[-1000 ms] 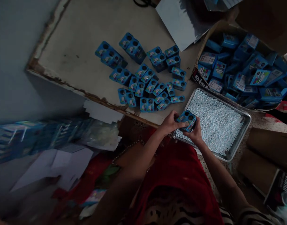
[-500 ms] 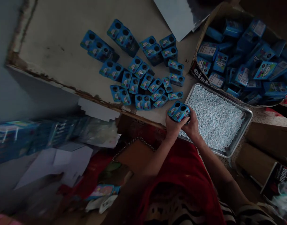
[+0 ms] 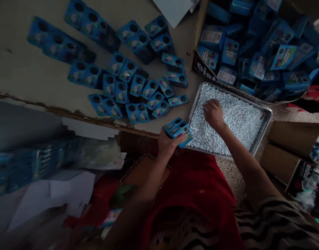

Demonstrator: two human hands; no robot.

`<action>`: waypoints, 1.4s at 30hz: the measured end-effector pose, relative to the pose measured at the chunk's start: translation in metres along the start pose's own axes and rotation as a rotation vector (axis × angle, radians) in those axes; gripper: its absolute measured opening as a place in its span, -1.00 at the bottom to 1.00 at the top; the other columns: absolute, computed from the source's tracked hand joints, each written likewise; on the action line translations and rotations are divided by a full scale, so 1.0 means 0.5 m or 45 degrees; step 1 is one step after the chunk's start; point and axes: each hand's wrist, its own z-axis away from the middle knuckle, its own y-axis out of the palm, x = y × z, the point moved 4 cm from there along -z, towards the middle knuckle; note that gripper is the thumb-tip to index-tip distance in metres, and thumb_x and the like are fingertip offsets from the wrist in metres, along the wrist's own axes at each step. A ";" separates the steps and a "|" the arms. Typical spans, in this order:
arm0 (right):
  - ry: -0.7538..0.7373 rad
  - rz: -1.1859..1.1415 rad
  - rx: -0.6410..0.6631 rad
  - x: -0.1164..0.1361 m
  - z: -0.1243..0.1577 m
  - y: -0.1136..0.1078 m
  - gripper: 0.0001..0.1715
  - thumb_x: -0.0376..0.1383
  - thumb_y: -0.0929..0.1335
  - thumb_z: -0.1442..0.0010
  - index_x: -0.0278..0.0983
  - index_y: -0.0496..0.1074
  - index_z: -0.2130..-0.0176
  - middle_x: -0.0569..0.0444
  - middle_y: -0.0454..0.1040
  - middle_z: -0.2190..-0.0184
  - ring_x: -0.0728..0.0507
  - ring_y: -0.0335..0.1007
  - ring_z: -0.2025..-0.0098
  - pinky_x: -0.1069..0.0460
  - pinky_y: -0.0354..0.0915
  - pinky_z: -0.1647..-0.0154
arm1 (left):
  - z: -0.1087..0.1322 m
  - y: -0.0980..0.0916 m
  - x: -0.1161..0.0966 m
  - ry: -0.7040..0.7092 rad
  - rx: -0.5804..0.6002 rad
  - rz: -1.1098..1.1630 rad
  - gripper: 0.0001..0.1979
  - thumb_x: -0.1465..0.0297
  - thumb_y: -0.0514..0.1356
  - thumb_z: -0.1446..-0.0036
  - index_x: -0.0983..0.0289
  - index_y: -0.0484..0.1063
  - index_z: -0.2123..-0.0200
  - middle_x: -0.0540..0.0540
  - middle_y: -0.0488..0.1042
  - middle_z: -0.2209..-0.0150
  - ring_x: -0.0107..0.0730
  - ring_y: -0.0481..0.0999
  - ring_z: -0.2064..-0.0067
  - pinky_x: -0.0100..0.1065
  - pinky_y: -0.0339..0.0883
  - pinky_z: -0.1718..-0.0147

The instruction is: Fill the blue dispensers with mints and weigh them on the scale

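Left hand clamped around small blue boxes, just beside the tray. Right hand over the white pellets in it, fingers curled; can't tell if pinching any. More boxes stand on the table.

Worn-edged pale table, blue boxes standing in clusters, white sheet

Seeing flat white paper sheets lying near the top edge of view, and creased white sheets spreading low at left. At right, seeing an open brown cardboard box beside pale speckled flooring, with crumpled translucent plastic lying near it.
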 end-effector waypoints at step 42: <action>0.682 -1.840 -0.816 -0.168 0.151 -0.032 -0.45 0.26 0.32 -0.28 -0.14 0.41 0.25 -0.05 0.56 0.20 -0.28 0.61 0.08 -0.26 0.59 -0.06 | -0.069 0.313 -0.110 0.936 0.716 -0.910 -0.18 0.32 0.61 0.18 0.22 0.46 -0.18 0.28 0.50 -0.23 0.21 0.50 -0.34 0.00 0.38 -0.37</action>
